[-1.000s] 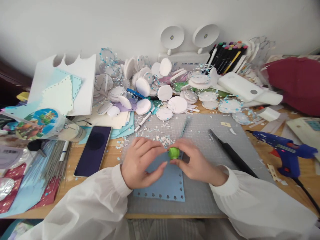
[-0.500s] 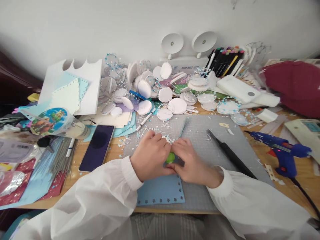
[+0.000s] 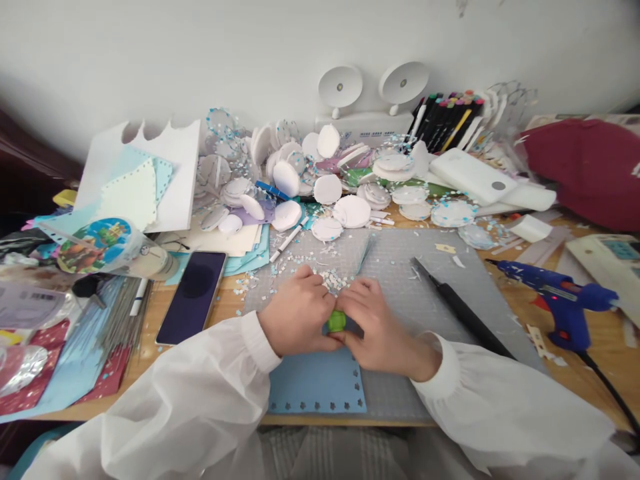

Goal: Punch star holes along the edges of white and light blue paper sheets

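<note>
Both hands are closed around a small green craft punch [image 3: 337, 321], which shows only in the gap between them. My left hand [image 3: 299, 312] curls over its left side. From the right, the fingers and thumb of my right hand [image 3: 376, 325] grip it. Under the hands lies a blue sheet [image 3: 315, 380] with flower-shaped holes along its near and right edges. The sheet's far edge, where the punch sits, is hidden by the hands. Small white and blue punched bits [image 3: 327, 277] are scattered just beyond my fingers.
A grey cutting mat [image 3: 400, 267] covers the table's middle. On it lies a black-handled pointed tool [image 3: 465, 313]. A blue glue gun [image 3: 565, 293] rests at right, a phone [image 3: 193, 297] and a lidded cup [image 3: 160, 259] at left. White discs [image 3: 353, 211] pile up behind.
The hands remain closed on the green punch, with only a slight shift of the fingers. The whole view has moved a little.
</note>
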Demonstrator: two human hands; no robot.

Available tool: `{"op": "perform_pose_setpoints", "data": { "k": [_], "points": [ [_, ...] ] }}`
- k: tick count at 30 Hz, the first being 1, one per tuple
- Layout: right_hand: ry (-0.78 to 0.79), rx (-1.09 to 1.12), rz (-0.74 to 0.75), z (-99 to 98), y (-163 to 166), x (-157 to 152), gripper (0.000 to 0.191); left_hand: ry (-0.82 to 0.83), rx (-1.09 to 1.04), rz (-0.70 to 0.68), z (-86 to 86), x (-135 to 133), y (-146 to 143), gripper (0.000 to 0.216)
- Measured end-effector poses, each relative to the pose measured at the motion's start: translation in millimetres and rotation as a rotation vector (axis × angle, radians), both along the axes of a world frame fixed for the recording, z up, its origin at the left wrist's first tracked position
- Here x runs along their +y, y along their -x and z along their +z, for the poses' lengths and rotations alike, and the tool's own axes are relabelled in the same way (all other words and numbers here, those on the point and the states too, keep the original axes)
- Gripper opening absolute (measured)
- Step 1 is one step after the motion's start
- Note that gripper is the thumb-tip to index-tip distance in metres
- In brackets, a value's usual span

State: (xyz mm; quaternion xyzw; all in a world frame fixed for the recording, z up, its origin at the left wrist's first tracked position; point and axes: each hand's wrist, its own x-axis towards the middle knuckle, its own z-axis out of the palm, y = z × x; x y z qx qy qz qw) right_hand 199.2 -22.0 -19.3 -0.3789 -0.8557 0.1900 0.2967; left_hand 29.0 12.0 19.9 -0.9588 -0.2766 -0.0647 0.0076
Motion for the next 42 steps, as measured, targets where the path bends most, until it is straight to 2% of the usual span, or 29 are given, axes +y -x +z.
{"op": "perform_pose_setpoints", "data": {
  "k": [13,17,24,28,34,42],
  "points": [
    [-0.043,0.023,0.010,-4.9,-0.3,1.2,0.014,0.064,-0.051,-0.023,-7.1,1.4,2.4,0.036],
    [-0.039,0.009,0.013,-3.7,-0.8,6.3,0.013,0.077,-0.057,0.040,-6.4,0.8,1.8,0.038],
    [-0.014,0.023,0.010,-2.1,-3.4,11.1,0.017,0.274,-0.093,0.096,-1.8,5.0,11.6,0.055],
    [0.021,0.047,0.010,-2.5,-5.9,11.4,0.020,0.359,-0.238,0.062,-7.6,7.6,26.1,0.043],
    [0.063,0.067,-0.011,-3.5,-5.8,12.5,0.024,0.351,-0.424,0.002,-20.8,4.6,37.7,0.013],
    [0.137,0.099,0.007,-2.1,-4.7,11.6,0.031,0.360,-0.443,0.026,-25.9,0.9,39.1,0.014]
  ]
}}
